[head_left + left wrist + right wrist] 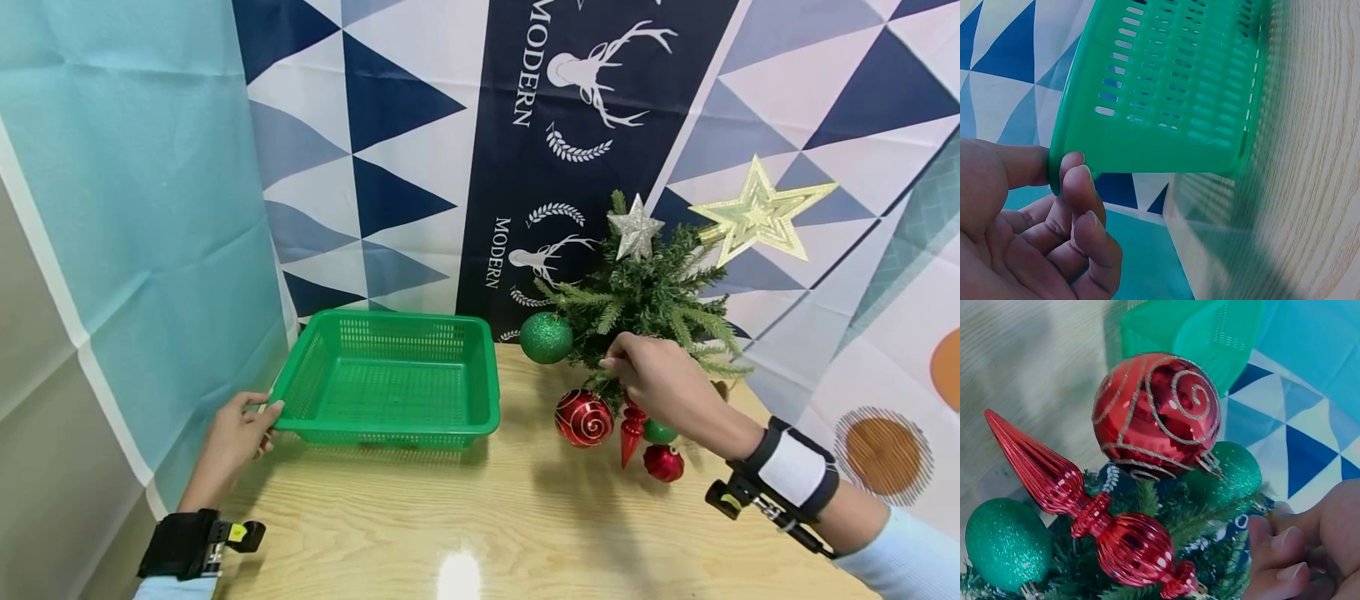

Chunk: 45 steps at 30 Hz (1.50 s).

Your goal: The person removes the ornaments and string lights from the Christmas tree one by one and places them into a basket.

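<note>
At the basket's left front corner, my left hand [236,435] pinches the rim of the green plastic basket [491,367] between thumb and fingers. The basket has slotted walls and nothing inside. My right hand [663,385] is at the front of a small artificial Christmas tree [645,283], thumb and fingertips together on the tip of a branch [1235,509]. Close by hang a red ball with glitter swirls [1157,415], a glittery green ball [546,337] and a red spindle-shaped ornament [1135,550]. The exact pinch point is partly hidden by the fingers.
A silver star [636,229] and a large gold star [759,212] top the tree. Lower down hang a ridged red ornament [663,463] and another green ball [1007,540]. The wooden table [420,508] meets patterned cloth [408,108] behind and at both sides.
</note>
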Motion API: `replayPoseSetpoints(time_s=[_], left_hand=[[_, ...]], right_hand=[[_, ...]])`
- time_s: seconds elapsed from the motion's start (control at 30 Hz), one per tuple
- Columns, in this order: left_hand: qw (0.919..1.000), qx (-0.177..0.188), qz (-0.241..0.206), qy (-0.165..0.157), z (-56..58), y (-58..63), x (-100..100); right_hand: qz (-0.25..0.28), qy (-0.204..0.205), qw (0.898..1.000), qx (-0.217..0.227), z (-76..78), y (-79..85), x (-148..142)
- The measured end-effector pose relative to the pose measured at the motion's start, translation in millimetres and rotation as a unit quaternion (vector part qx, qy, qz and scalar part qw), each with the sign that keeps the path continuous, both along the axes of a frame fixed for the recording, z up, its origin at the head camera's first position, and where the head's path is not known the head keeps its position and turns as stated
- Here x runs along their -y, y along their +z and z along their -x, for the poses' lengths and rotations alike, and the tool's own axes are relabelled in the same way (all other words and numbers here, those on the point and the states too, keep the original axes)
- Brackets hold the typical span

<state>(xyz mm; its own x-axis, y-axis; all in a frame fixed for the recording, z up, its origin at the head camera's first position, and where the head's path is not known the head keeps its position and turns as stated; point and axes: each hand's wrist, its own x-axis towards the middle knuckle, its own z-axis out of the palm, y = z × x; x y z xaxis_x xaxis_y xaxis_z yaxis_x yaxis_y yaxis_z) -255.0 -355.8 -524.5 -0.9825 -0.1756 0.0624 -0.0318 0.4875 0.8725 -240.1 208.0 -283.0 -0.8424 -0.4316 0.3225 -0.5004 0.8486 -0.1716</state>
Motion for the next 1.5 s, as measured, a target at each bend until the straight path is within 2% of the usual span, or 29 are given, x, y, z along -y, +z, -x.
replayPoseSetpoints(time_s=[0.13,0.37,0.43,0.53,0.67,0.77,0.93,1.03,1.13,1.33,1.5], left_hand=[[0.9999,-0.008,0.014,0.002,9.0,-16.9,8.7],[0.9999,-0.011,0.010,-0.001,10.2,-17.6,11.4],[0.9998,-0.009,0.017,-0.003,8.9,-14.6,10.4],[1.0000,-0.006,-0.001,-0.006,4.3,-3.9,5.7],[0.9993,-0.002,-0.036,-0.008,-3.7,14.1,-4.0],[0.9994,-0.001,-0.033,-0.004,-4.0,15.8,-6.3],[0.9999,0.004,0.009,0.011,6.5,-3.0,0.8],[0.9997,0.008,0.015,0.018,11.9,-14.7,5.6],[0.9998,0.011,0.006,0.017,13.7,-21.1,8.2],[0.9998,0.007,0.016,0.004,11.7,-23.1,8.6],[0.9999,0.002,0.015,0.006,13.1,-21.3,9.1]], right_hand=[[0.005,0.004,1.000,-0.029,-4.4,3.6,-0.8],[0.004,0.014,1.000,-0.024,-14.5,7.2,3.1],[0.003,0.014,1.000,-0.026,-15.9,6.0,2.8],[0.014,0.008,1.000,-0.013,-15.4,2.8,0.2],[0.053,-0.008,0.998,0.029,-13.2,-1.8,-4.8],[0.081,-0.020,0.995,0.053,-11.6,-4.2,-7.2],[0.092,-0.025,0.994,0.058,-8.9,-8.7,-6.8],[0.082,-0.014,0.996,0.045,-5.9,-12.9,-5.3],[0.076,-0.007,0.996,0.037,-3.9,-16.4,-4.4],[0.109,-0.026,0.992,0.058,-5.8,-19.3,-6.1],[0.136,-0.036,0.988,0.072,-4.9,-21.4,-7.0]])
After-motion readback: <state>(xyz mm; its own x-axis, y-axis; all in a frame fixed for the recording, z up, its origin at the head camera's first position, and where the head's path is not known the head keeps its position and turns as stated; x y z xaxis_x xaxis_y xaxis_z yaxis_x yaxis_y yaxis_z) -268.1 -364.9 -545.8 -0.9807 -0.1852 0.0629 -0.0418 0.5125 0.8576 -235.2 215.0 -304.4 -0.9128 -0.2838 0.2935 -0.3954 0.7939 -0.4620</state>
